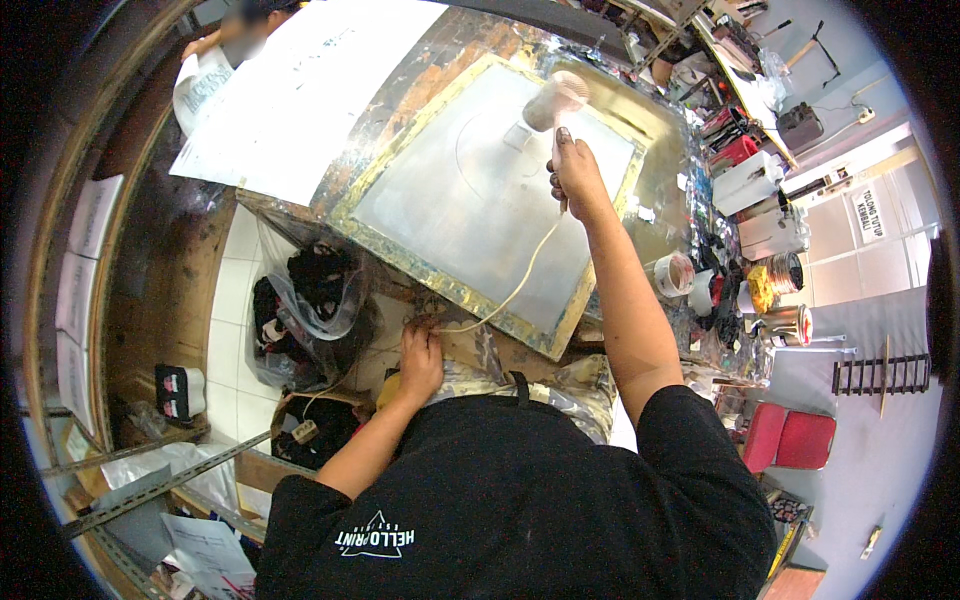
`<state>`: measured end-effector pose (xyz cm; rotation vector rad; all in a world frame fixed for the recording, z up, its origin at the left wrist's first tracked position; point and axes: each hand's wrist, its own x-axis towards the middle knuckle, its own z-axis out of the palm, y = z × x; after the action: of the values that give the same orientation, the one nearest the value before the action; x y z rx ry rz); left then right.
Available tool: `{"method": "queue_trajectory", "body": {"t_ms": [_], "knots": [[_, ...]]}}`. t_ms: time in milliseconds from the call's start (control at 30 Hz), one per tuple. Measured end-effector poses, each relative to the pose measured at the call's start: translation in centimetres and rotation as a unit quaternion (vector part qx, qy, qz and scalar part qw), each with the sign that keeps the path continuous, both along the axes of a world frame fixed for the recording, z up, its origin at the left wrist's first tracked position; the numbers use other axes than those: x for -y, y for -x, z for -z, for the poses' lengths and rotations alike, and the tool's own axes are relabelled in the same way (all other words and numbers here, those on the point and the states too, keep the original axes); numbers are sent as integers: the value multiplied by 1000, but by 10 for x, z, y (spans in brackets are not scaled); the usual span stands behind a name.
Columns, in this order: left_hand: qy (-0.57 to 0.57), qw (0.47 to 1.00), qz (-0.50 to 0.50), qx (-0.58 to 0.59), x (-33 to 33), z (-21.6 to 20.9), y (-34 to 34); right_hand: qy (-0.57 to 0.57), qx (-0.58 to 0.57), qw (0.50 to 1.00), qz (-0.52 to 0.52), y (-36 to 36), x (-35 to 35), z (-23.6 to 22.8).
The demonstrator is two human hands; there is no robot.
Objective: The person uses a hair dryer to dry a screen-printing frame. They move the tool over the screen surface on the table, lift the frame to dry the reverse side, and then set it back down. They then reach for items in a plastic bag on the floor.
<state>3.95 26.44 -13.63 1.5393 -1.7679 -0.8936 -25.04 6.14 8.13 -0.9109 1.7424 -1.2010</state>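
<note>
My right hand (578, 172) is wrapped round the handle of a hair dryer (552, 103), holding it over the far part of a screen-printing frame (462, 292). The frame has a pale grey mesh and a yellow, paint-stained border, and it lies tilted on the worktable. A pale power cord (527, 272) leaves the dryer's handle and sags across the mesh toward me. Close to my waist, at the frame's near edge, the fingers of my left hand (421, 352) are together on that cord. Some of their grip is hidden from view.
White sheets (310, 90) cover the table's left part, with another person (245, 25) beyond them. A plastic bag of dark cloth (315, 310) sits below at left. Tubs and cans (672, 273) crowd the right side. A red chair (790, 437) stands farther right.
</note>
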Motion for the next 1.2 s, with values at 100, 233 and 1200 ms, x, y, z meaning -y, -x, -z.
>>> {"method": "queue_trajectory", "body": {"t_ms": [100,233,1200], "knots": [[-2,1000,8,0,2,-1,0,26,-8,1000,3,-6,-4,5],[-13,1000,16,-5,3,-6,-1,1,20,1000,-13,4,-3,0],[-14,999,33,-14,6,-9,0,-7,16,999,-48,3,-63,-8]]}}
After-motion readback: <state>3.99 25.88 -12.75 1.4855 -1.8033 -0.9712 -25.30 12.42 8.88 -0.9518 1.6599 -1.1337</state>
